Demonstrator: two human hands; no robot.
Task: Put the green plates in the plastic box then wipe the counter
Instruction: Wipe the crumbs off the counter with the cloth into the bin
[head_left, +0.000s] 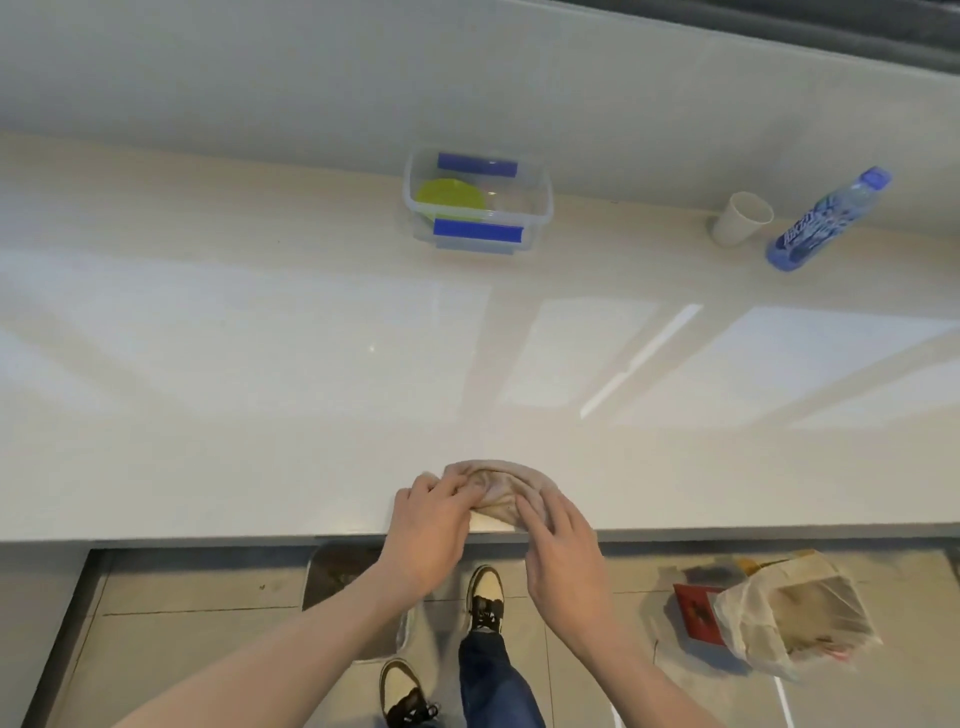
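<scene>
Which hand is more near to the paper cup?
The right hand. It rests on the cloth at the counter's near edge, below and left of the paper cup; the left hand lies further left.

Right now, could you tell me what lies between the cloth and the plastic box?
Nothing: in the head view, only bare counter separates cloth from plastic box.

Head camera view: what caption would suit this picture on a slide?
Both hands, left hand and right hand, bunch a cloth at the counter edge.
</scene>
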